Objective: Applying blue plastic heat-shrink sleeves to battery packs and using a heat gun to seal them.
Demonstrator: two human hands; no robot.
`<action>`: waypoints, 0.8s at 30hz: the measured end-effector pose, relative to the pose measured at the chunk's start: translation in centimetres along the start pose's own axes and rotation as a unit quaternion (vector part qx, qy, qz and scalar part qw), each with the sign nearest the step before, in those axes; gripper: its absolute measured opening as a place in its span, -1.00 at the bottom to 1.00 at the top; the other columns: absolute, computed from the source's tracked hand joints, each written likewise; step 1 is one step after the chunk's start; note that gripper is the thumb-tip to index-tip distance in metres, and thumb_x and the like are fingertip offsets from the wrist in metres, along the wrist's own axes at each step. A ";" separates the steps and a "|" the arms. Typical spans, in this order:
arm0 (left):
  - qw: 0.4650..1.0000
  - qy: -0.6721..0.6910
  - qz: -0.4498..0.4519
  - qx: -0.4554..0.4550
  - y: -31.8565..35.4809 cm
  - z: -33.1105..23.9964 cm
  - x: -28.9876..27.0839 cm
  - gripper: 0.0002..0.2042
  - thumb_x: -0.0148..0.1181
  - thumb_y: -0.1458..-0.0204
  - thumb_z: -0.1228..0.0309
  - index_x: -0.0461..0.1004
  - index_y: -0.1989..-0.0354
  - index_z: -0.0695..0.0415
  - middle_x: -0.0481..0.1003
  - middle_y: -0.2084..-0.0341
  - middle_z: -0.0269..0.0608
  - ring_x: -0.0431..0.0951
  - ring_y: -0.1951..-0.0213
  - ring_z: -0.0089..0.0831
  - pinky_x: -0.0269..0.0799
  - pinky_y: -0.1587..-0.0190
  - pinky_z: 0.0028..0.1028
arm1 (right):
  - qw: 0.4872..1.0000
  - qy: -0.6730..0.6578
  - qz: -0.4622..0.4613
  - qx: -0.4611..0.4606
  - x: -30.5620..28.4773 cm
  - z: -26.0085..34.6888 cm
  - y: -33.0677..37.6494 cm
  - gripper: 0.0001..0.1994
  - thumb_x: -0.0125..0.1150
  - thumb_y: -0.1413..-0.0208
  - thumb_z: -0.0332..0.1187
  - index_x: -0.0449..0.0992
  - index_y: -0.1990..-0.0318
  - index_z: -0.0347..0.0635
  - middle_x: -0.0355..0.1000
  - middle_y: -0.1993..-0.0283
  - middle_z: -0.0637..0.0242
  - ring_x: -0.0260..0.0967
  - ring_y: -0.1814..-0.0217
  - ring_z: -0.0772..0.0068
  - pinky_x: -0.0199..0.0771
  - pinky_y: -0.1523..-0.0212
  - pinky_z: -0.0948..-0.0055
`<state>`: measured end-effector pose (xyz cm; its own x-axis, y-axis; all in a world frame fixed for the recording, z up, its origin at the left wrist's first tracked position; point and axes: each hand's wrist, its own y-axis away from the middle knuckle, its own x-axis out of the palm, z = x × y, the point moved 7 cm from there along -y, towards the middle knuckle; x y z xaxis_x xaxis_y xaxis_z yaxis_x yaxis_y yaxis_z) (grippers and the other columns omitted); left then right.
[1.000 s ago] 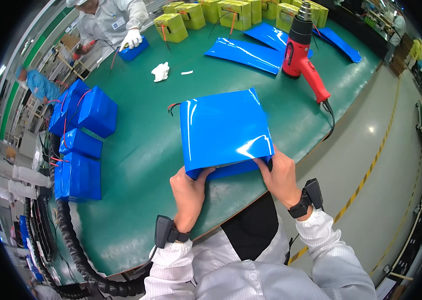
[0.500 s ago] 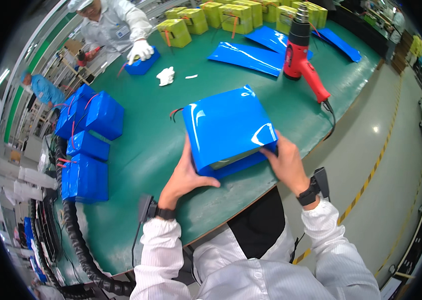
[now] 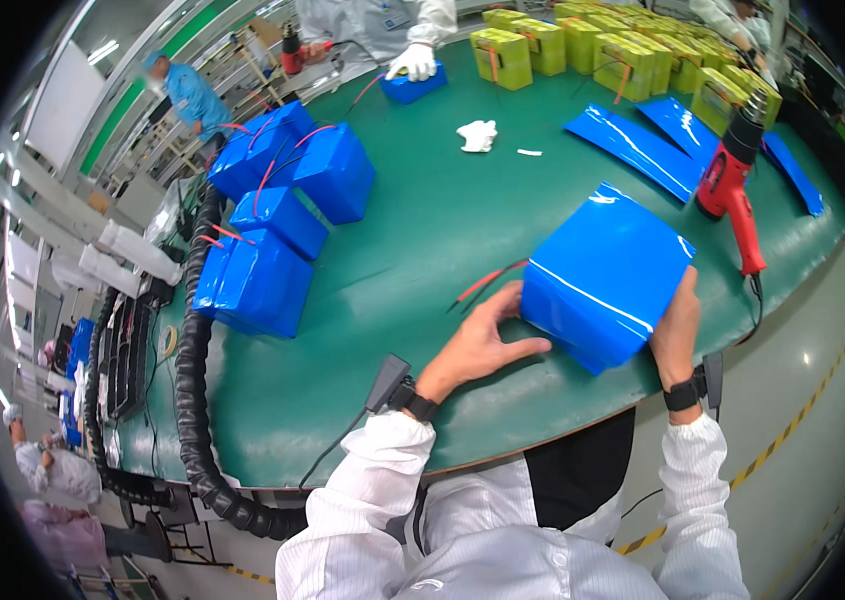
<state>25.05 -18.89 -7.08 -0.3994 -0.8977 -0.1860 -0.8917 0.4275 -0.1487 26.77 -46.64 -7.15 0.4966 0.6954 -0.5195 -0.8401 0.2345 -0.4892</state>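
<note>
A battery pack in loose, shiny blue film is in front of me at the bench's near edge. Red and black wires come from its left side. My right hand grips the right side, its fingers mostly hidden behind the pack. At the lower left corner is my left hand, open, thumb stretched out and fingers beside the pack near the wires. Whether those fingertips touch the film I cannot tell. A red and black heat gun stands nozzle-up to the right, its cord trailing over the bench edge.
Several finished blue packs stand at left beside a black corrugated hose. Flat blue film sleeves and yellow-green packs lie farther back. A crumpled white glove rests mid-bench. Across, a co-worker's gloved hand touches a blue pack.
The view has swung left. The pack has turned between my hands, and the open underside seen before is now covered by blue film. My left hand has loosened from its side.
</note>
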 end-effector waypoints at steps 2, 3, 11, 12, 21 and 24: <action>1.000 -0.007 -0.011 0.001 0.2 0.4 0.0 -0.31 0.48 0.01 0.50 0.30 -0.32 0.23 0.47 -0.14 -0.21 0.48 -0.15 -0.40 0.33 -0.29 -0.31 | 0.997 -0.077 -0.014 0.009 0.1 0.3 0.6 -0.66 0.17 -0.13 -0.61 0.23 -0.02 -0.30 0.46 0.23 0.19 0.50 0.28 0.31 0.50 0.22 0.34; 1.000 -0.012 -0.006 0.000 0.3 0.4 0.5 -0.34 0.48 0.00 0.50 0.32 -0.30 0.24 0.48 -0.13 -0.20 0.49 -0.14 -0.41 0.34 -0.29 -0.32 | 0.992 -0.118 0.015 0.035 0.2 -0.5 1.0 -0.63 0.17 -0.17 -0.62 0.21 -0.08 -0.30 0.43 0.05 0.20 0.47 0.12 0.43 0.49 0.06 0.47; 0.988 0.138 0.068 -0.016 3.2 -0.6 6.1 -0.40 0.27 -0.10 0.64 0.25 -0.35 0.26 0.45 -0.01 -0.12 0.50 -0.07 -0.38 0.45 -0.16 -0.41 | 0.900 -0.394 0.098 0.160 -0.8 -12.1 5.3 -0.51 0.23 -0.17 -0.47 0.26 -0.24 -0.32 0.37 -0.22 0.09 0.37 -0.22 0.22 0.36 -0.24 0.27; 0.991 0.116 0.073 0.004 3.4 -1.3 5.9 -0.42 0.21 -0.11 0.65 0.25 -0.35 0.26 0.44 -0.01 -0.06 0.51 -0.08 -0.30 0.44 -0.18 -0.36 | 0.898 -0.395 0.098 0.167 -0.8 -12.5 5.3 -0.50 0.23 -0.17 -0.47 0.26 -0.24 -0.32 0.37 -0.22 0.09 0.36 -0.22 0.21 0.36 -0.24 0.27; 0.978 -0.184 -0.045 0.091 -1.0 -0.4 4.1 -0.45 0.14 -0.08 0.56 0.27 -0.30 0.32 0.30 -0.28 0.16 0.34 -0.26 0.05 0.32 -0.30 -0.19 | 0.905 -0.364 0.106 0.193 -2.3 -13.7 6.1 -0.50 0.24 -0.16 -0.47 0.26 -0.25 -0.32 0.36 -0.23 0.08 0.36 -0.23 0.19 0.36 -0.25 0.26; 0.952 -0.276 -0.053 0.125 -1.9 -0.7 4.5 -0.45 0.17 -0.09 0.53 0.26 -0.29 0.37 0.31 -0.23 0.16 0.34 -0.23 0.05 0.39 -0.23 -0.16 | 0.909 -0.347 0.110 0.205 -3.4 -13.8 7.0 -0.49 0.24 -0.16 -0.47 0.26 -0.25 -0.32 0.36 -0.23 0.07 0.35 -0.24 0.18 0.35 -0.25 0.26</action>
<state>24.80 -23.85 -6.98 -0.0767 -0.7739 -0.6286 -0.8141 0.4126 -0.4087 22.23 -56.80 -18.46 0.1692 0.9836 0.0629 -0.9836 0.1726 -0.0521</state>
